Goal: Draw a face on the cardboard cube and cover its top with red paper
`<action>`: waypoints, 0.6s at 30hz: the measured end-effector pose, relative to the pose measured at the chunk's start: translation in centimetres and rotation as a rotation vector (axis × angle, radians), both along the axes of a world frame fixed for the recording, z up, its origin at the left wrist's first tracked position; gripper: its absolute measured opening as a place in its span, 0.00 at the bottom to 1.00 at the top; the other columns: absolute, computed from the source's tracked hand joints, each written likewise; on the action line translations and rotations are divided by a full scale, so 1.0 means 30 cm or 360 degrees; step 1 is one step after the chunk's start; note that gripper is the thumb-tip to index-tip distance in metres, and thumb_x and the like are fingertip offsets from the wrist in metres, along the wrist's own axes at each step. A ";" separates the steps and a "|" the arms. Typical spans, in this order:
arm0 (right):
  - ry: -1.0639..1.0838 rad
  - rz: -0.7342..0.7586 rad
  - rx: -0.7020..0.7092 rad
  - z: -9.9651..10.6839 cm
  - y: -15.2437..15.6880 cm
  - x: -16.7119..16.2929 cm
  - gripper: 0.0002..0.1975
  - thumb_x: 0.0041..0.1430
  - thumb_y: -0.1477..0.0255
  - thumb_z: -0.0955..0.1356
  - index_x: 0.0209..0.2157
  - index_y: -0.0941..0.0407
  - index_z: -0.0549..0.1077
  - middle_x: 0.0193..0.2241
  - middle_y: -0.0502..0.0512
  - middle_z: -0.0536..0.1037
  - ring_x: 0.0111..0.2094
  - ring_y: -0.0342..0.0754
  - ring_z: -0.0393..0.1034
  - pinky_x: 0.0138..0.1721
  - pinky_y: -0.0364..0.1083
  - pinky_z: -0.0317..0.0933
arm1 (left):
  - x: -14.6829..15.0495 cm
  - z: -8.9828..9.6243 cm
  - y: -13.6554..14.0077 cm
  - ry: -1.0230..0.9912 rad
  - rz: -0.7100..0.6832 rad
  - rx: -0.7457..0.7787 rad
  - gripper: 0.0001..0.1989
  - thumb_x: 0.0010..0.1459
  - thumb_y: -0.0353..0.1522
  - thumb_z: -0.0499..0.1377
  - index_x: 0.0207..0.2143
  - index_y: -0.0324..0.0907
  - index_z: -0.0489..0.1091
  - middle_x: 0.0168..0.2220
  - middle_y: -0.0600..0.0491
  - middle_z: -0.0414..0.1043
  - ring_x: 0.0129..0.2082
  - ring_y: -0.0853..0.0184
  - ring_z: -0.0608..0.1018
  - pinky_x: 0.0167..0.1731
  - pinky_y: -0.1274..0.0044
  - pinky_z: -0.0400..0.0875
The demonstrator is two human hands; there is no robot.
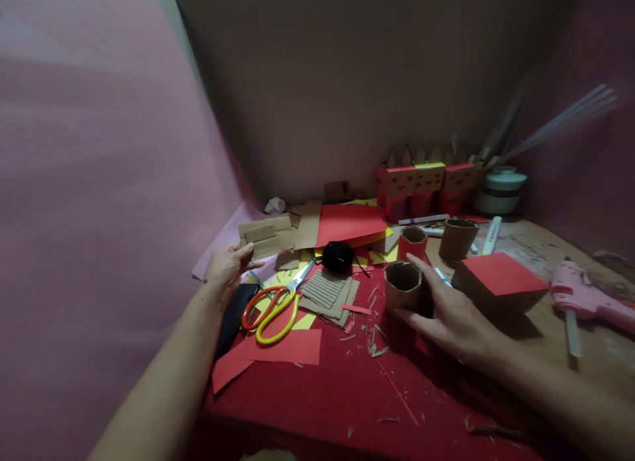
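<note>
Between the thumb and fingers of my left hand (pixel 228 269) is a flat piece of cardboard (pixel 268 236), raised at the left of the table. My right hand (pixel 446 309) curls its thumb and fingers around an upright, open-topped cardboard tube (pixel 403 286). Just behind that stands a red-covered tube (pixel 413 243), and to its right a plain brown tube (pixel 459 239). Scissors (pixel 278 312) with red and yellow handles lie beside my left hand. Near my right hand sits a cardboard box with a red top (pixel 505 282).
A pink glue gun (pixel 578 292) rests at the right. Cardboard squares (pixel 330 295), a black yarn ball (pixel 338 256) and red paper (pixel 352 224) lie mid-table. Cardboard figures with faces (pixel 429 183) stand at the back, beside a lidded pot (pixel 502 190). Scraps litter the red cloth (pixel 317 401).
</note>
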State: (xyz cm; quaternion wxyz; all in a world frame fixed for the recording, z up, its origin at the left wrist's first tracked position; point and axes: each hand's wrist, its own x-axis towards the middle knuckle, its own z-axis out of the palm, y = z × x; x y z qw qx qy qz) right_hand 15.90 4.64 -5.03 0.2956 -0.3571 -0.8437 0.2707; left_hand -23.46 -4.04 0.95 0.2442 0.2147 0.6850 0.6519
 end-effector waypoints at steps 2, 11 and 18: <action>0.0007 0.0002 0.0007 0.003 -0.001 0.001 0.41 0.56 0.60 0.68 0.68 0.59 0.55 0.52 0.69 0.80 0.52 0.66 0.77 0.50 0.61 0.73 | 0.005 -0.002 0.004 0.0044 0.0016 0.0033 0.11 0.67 0.35 0.62 0.48 0.38 0.73 0.43 0.50 0.77 0.36 0.66 0.80 0.34 0.71 0.79; 0.0029 0.0023 0.0060 0.002 -0.001 0.001 0.41 0.56 0.63 0.68 0.69 0.57 0.55 0.54 0.68 0.80 0.52 0.67 0.77 0.49 0.62 0.74 | -0.006 0.014 -0.020 0.0258 0.0330 0.0339 0.09 0.67 0.35 0.61 0.45 0.38 0.73 0.42 0.51 0.76 0.35 0.67 0.79 0.33 0.73 0.78; 0.0019 0.0044 0.0004 0.003 0.003 0.001 0.43 0.56 0.61 0.68 0.69 0.61 0.54 0.52 0.70 0.80 0.52 0.67 0.77 0.49 0.62 0.73 | -0.017 0.041 -0.100 0.0218 0.0269 0.0376 0.11 0.67 0.36 0.61 0.48 0.38 0.72 0.43 0.50 0.76 0.34 0.67 0.79 0.32 0.73 0.78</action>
